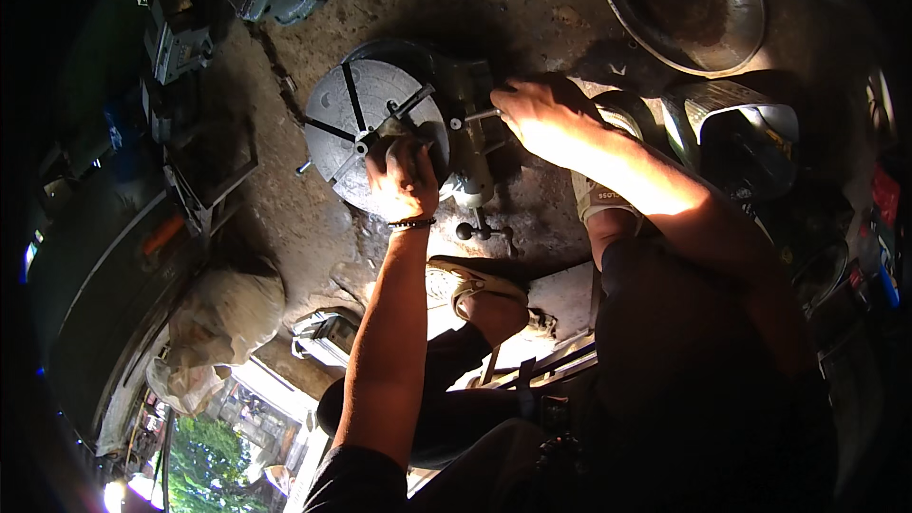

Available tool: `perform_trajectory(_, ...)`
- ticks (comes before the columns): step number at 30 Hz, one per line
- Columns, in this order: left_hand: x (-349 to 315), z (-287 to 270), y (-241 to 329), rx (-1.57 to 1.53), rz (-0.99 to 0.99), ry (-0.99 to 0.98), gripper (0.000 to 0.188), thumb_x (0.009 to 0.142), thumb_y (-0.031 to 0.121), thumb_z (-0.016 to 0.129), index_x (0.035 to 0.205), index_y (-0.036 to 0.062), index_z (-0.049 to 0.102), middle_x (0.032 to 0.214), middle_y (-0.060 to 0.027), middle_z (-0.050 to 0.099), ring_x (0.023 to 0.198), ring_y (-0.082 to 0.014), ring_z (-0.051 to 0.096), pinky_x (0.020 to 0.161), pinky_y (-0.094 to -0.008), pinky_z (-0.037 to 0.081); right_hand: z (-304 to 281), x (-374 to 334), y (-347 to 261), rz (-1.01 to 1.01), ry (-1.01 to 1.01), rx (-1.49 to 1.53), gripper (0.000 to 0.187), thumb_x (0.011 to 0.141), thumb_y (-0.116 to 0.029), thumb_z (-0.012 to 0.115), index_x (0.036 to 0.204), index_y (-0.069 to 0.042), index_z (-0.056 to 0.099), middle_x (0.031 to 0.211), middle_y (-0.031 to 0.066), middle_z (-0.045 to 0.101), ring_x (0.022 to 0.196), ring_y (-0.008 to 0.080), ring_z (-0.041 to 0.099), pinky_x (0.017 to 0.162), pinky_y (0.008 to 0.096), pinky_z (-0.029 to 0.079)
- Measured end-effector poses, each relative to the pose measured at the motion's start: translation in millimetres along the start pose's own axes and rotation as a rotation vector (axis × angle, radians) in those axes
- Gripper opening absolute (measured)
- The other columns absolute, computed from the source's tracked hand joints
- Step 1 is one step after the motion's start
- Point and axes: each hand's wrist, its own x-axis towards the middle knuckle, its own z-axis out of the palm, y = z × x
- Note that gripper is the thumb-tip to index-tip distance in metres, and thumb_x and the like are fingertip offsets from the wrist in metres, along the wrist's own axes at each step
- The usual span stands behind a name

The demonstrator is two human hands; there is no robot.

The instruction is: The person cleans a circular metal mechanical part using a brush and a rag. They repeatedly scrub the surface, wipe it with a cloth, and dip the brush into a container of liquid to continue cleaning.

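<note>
As left hand grips chuck, right hand w/ rod.

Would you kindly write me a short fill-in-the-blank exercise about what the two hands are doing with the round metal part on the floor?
1. The left hand rests on the slotted face of a ____ metal disc.
2. The right hand grips a thin metal ____ beside the disc.
3. A beaded ____ circles the left wrist.
4. A large shallow metal ____ lies at the upper right.

Missing words: round; rod; bracelet; pan
</note>
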Motion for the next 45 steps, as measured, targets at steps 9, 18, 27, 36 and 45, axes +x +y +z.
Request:
perform_trajectory(9,-2.9,1.2,-5.0,0.115,-0.001,-0.087,0.021,0.097,0.022,0.059,0.105,0.0060,0.068,0.106,-0.0142,0.070,0.098,-0.0381,0.065,0.096,-0.0498,0.048,-57.4,-44.5,-23.4,0.161,0.010,0.145,0.042,0.096,-0.025,0.065,0.133,-0.010,0.056,0.123,0.0175,0.064,0.117,0.0365,0.061,0.098,0.0477,0.051)
perform_trajectory(18,-6.7,3.2,-5.4,-0.003,-0.046,0.010,0.024,0.096,0.025,0.061,0.110,0.0078,0.068,0.111,-0.0178,0.066,0.101,-0.0389,0.064,0.086,-0.0467,0.054,-189.9,-213.0,5.2,0.658,0.562,-0.560,0.045,0.089,-0.039,0.074,0.114,-0.002,0.065,0.098,0.0178,0.069,0.091,0.0290,0.069,0.079,0.0403,0.054)
perform_trajectory(27,-8.3,12.6,-12.8,-0.030,0.035,0.126,0.027,0.095,0.027,0.063,0.114,0.0083,0.068,0.109,-0.0203,0.064,0.090,-0.0363,0.067,0.073,-0.0453,0.057,-176.8,-239.1,75.1,0.475,0.666,-0.507,0.032,0.083,-0.031,0.078,0.102,-0.008,0.065,0.075,0.0138,0.067,0.070,0.0346,0.069,0.064,0.0446,0.053)
perform_trajectory(36,4.4,-17.9,-35.1,0.014,-0.016,0.242,0.036,0.094,0.036,0.069,0.117,0.0081,0.070,0.119,-0.0189,0.065,0.096,-0.0365,0.065,0.078,-0.0459,0.056,-148.3,-202.7,47.6,0.419,0.595,-0.451,0.023,0.086,-0.020,0.073,0.103,-0.007,0.065,0.074,0.0161,0.065,0.070,0.0353,0.067,0.063,0.0424,0.052)
perform_trajectory(45,11.9,-43.2,70.6,0.075,0.133,0.164,0.082,0.086,0.057,0.069,0.147,0.0069,0.047,0.148,-0.0318,0.040,0.135,-0.0505,0.039,0.109,-0.0638,0.032,-166.9,-226.0,50.6,0.430,0.611,-0.130,0.019,0.091,-0.018,0.072,0.104,-0.004,0.069,0.077,0.0047,0.068,0.065,0.0164,0.061,0.066,0.0282,0.050)
